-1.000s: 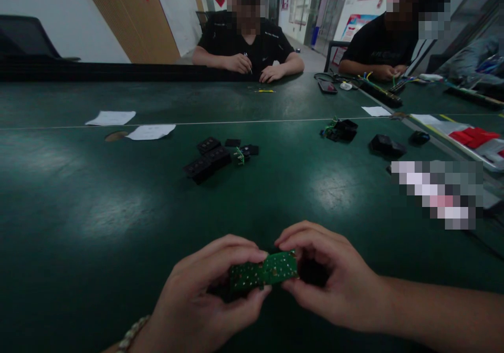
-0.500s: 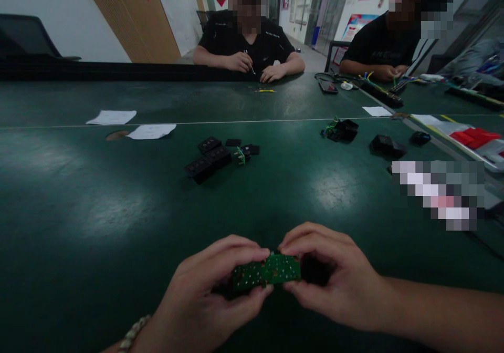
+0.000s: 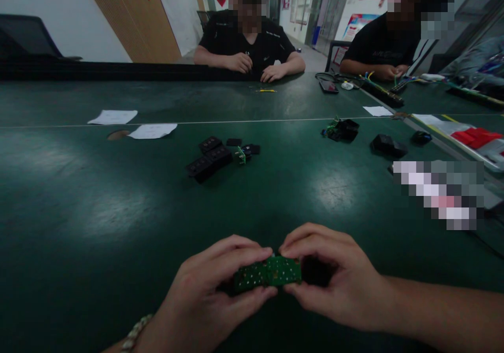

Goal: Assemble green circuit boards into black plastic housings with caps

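Observation:
A small green circuit board (image 3: 271, 271) with rows of shiny solder points faces me, low in the middle of the view. My left hand (image 3: 220, 282) pinches its left part between the thumb below and the fingers above. On the other side my right hand (image 3: 334, 271) grips the right end in the same way, thumb under and fingertips on the upper edge. The board is held above the green table (image 3: 118, 253). What lies behind the board is hidden by it and by my fingers.
Black plastic housings (image 3: 210, 158) and a small part with a green board (image 3: 243, 155) lie ahead. Farther right are black parts with green wires (image 3: 340, 130) and black pieces (image 3: 388, 145). Paper sheets (image 3: 153, 131) lie left. Two people sit across the table.
My left hand has shifted very slightly to the right along the circuit board. The board stays held in both hands. Across the table, a person's hand has moved a little.

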`<state>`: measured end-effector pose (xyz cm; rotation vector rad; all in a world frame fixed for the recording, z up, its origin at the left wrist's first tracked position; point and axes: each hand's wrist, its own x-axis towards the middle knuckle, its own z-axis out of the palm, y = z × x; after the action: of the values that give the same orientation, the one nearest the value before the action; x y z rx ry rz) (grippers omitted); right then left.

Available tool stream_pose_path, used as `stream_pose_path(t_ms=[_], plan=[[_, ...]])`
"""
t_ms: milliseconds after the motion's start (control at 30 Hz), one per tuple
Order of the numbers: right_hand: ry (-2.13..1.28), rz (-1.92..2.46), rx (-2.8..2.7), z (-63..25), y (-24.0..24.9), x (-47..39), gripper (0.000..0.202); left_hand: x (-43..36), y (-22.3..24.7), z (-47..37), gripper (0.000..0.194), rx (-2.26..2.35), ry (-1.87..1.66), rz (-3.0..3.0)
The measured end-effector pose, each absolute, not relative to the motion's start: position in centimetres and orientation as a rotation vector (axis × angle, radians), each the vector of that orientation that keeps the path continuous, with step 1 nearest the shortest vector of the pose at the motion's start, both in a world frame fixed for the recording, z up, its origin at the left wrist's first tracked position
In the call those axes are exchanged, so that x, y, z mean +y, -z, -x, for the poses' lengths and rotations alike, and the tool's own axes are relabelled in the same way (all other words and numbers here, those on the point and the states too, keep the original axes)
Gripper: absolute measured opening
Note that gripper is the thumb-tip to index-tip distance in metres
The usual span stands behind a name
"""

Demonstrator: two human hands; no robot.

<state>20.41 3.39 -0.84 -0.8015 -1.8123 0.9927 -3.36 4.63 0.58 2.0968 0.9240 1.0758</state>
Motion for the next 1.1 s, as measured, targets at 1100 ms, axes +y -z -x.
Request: stream_pose_path(t_ms=[1100], plan=[[-0.984, 0.774, -1.835, -20.44, 1.00, 3.37, 0.038, 4.36, -1.18, 2.78, 0.038, 0.935, -1.051, -2.000]])
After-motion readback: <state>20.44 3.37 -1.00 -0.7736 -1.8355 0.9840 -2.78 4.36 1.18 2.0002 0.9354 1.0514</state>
